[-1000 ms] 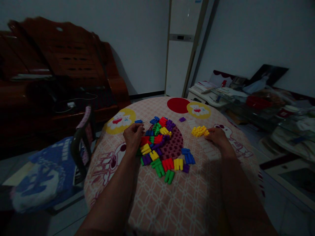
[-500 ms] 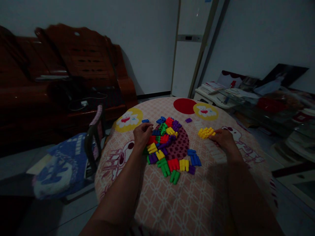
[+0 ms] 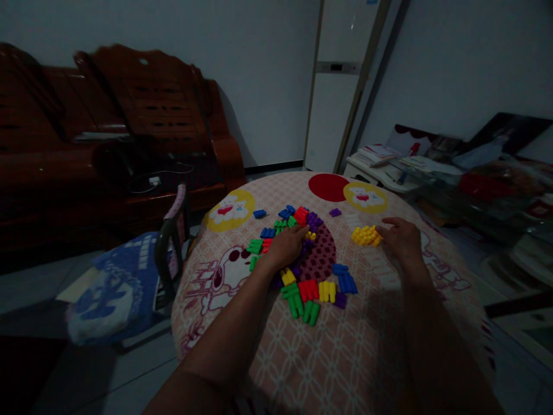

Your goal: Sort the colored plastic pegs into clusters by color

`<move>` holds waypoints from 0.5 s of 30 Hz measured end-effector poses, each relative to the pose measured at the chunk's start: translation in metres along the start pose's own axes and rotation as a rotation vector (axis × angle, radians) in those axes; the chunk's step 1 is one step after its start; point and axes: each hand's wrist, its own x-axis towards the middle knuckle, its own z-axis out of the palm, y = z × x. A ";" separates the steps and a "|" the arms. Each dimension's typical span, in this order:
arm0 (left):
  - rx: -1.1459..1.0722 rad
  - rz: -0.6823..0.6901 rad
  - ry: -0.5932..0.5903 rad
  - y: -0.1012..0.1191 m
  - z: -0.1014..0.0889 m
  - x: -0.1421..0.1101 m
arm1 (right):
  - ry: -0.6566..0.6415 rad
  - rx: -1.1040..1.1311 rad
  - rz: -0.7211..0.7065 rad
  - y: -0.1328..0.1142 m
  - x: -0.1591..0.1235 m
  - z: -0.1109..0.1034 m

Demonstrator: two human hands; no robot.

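Note:
My left hand [image 3: 286, 249] reaches into the loose pile of plastic building blocks, its fingers closed over a yellow block [image 3: 311, 236] whose knobbed end shows past the fingertips. Part of the pile lies hidden under this hand. On the right, a cluster of joined yellow blocks [image 3: 365, 236] rests on the tablecloth. Beside it my right hand [image 3: 402, 241] has its fingers apart, the tips at the cluster's right edge. Red blocks [image 3: 308, 290], green blocks [image 3: 292, 300] and blue blocks [image 3: 345, 279] lie nearer me.
A patterned cloth covers the round table [image 3: 328, 357]. One blue block [image 3: 260, 214] and one purple block [image 3: 335, 212] lie apart at the back. A chair [image 3: 168, 248] stands at left, a wooden sofa [image 3: 155, 98] behind it. A cluttered glass-topped stand [image 3: 458, 190] is at right.
My left hand has moved right, from the pile's left edge onto the yellow block. The fingers of my right hand have spread beside the yellow cluster. The view has shifted slightly.

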 end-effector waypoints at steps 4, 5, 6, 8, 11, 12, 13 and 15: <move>-0.164 -0.110 0.173 -0.009 0.001 -0.001 | -0.025 0.068 -0.045 -0.006 -0.001 -0.003; -0.211 -0.140 0.230 -0.011 0.000 -0.002 | -0.034 0.096 -0.060 -0.010 -0.003 -0.003; -0.261 -0.159 0.281 -0.012 -0.001 -0.002 | -0.052 0.131 -0.077 -0.014 -0.005 -0.002; -0.367 -0.168 0.346 -0.011 -0.004 -0.005 | -0.134 0.222 -0.130 -0.029 -0.014 0.002; -0.475 -0.091 0.333 0.000 -0.010 -0.008 | -0.347 0.388 -0.265 -0.059 -0.036 0.013; -0.494 -0.049 0.304 0.004 -0.012 -0.009 | -0.403 0.438 -0.322 -0.069 -0.044 0.017; -0.509 -0.005 0.271 0.009 -0.013 -0.011 | -0.438 0.474 -0.373 -0.079 -0.052 0.021; -0.532 0.062 0.215 0.016 -0.013 -0.013 | -0.480 0.513 -0.442 -0.093 -0.065 0.025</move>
